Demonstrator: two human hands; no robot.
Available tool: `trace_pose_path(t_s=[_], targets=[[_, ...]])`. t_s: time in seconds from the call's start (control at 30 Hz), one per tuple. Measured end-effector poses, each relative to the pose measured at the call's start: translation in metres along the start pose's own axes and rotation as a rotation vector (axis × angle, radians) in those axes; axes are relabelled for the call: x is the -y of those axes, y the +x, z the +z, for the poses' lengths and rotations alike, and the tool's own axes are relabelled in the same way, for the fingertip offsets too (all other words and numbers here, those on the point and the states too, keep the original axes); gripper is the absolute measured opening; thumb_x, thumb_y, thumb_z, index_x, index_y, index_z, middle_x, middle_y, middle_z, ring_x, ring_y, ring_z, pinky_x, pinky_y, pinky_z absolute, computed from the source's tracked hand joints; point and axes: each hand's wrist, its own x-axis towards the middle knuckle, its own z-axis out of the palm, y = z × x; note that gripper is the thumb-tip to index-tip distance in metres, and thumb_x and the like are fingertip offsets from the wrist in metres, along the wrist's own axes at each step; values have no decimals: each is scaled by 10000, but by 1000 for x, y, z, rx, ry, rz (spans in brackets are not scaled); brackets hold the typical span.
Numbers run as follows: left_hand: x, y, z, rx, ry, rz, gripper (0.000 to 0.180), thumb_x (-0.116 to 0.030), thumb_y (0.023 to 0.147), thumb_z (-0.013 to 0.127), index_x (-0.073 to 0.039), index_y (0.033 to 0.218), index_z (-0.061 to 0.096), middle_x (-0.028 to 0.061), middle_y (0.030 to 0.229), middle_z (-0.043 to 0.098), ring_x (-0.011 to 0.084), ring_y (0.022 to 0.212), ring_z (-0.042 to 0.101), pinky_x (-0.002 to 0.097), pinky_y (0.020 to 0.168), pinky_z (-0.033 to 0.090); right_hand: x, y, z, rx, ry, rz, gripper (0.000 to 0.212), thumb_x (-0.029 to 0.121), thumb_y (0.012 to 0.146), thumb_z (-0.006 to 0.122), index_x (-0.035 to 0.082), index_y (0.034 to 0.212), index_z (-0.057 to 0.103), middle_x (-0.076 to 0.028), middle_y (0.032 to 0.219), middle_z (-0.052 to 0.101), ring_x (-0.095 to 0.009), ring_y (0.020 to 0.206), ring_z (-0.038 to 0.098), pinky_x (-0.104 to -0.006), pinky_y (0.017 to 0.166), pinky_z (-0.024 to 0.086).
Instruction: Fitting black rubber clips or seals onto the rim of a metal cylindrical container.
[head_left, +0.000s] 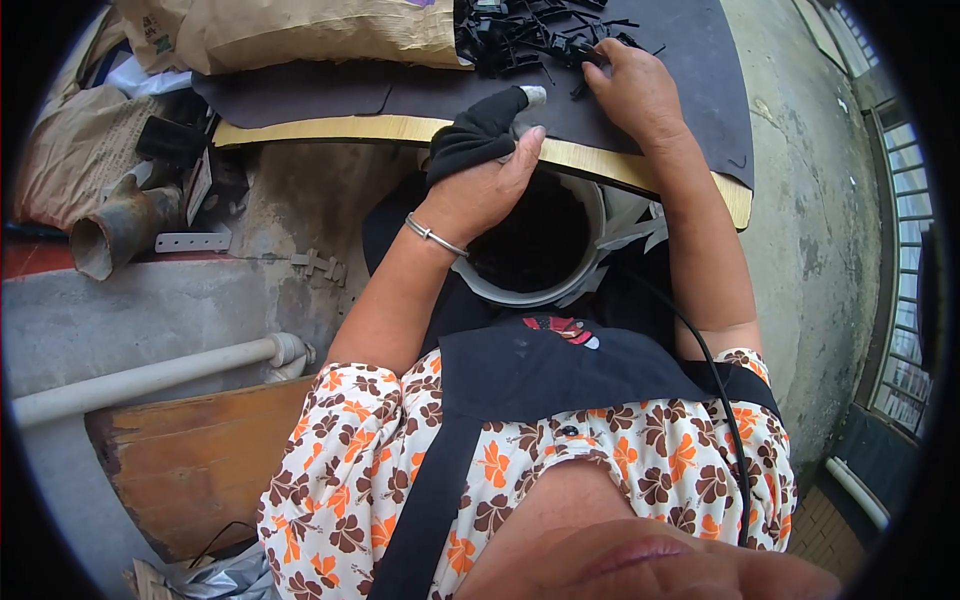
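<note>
At the front edge of the dark-topped table is my left hand (485,190), with black cloth over its fingers. A pale wrapped fingertip (535,96) sticks out of the cloth, and the thumb stands apart; I see nothing held there. My right hand (640,95) reaches over the tabletop, its thumb and fingers closed on a small black plastic part (580,52) at the edge of a pile. Thin-armed black plastic parts (505,45) lie tangled in that pile. Under the table edge, a grey bucket (600,215) with a dark inside stands between my arms.
A brown paper sack (300,35) lies left of the pile on the table (690,110). Further left are another paper sack (75,150) and a rusty pipe fitting (125,225). A white pipe (150,380) and a wooden board (205,460) are at lower left. A black cable (715,380) crosses my right side.
</note>
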Motion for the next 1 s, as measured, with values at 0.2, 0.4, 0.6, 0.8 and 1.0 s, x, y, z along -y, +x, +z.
trace_pose_path(t_s=[0.2,0.4,0.6,0.8,1.0], targets=[[3,34,15,-45,-426,-102,349,-176,861,575,-5,1163,539,90,920,639,132,784,602,258,667,482,-11,-16,-13,122,857,-23,225,155,809,630,8,972,579,49,694,508,-35,616,451,-184,577,374],[12,48,33,162,-733,-112,300,-135,878,596,-22,1150,540,38,892,642,45,610,523,182,512,428,-6,-25,-15,195,987,-79,190,141,812,631,21,945,568,93,677,393,4,588,317,-150,539,287],[17,54,35,-51,-857,-293,291,-152,820,677,-38,1072,585,47,839,661,76,567,554,188,516,438,-21,-21,-22,-80,1198,122,168,193,842,630,46,911,588,83,685,457,-6,605,381,-161,532,310],[17,48,21,-168,1,266,424,-249,785,675,3,1112,579,156,983,626,274,880,602,338,794,465,-13,-34,-39,146,990,22,214,234,831,661,37,878,588,60,755,498,-26,694,428,-171,615,352],[-22,10,2,96,-354,-66,350,-209,878,578,-2,1158,539,92,913,649,162,724,604,272,681,483,20,-56,-20,202,983,-166,158,156,894,562,-1,885,573,21,746,531,-44,694,467,-193,639,403]])
